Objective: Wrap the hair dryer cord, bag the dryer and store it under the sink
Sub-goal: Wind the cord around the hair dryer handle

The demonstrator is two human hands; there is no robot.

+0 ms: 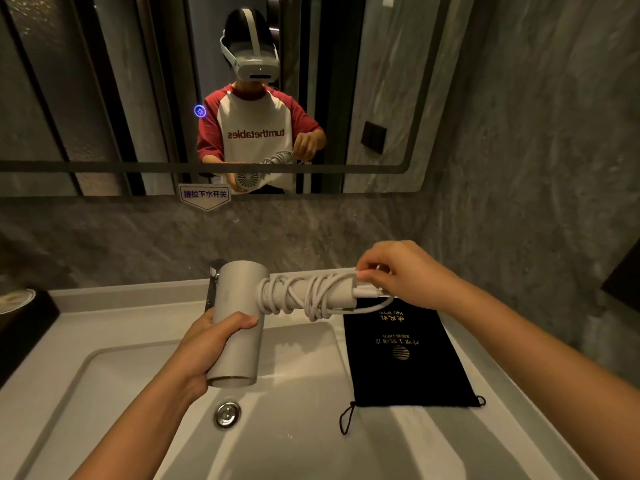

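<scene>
A pale grey hair dryer (239, 299) hangs above the white sink (138, 368). My left hand (211, 344) grips its barrel from the left. Its handle points right, with the white cord (304, 292) wound around it in several loops. At the handle's end my right hand (391, 271) pinches the cord's last stretch near the plug. A flat black drawstring bag (405, 362) with gold print lies on the sink's right rim, below my right hand.
The faucet (213, 275) stands behind the dryer. The chrome drain (227, 414) sits in the basin. A dark box (24, 323) stands at the left edge. A mirror (104, 98) covers the wall above; a grey wall (536, 168) closes the right side.
</scene>
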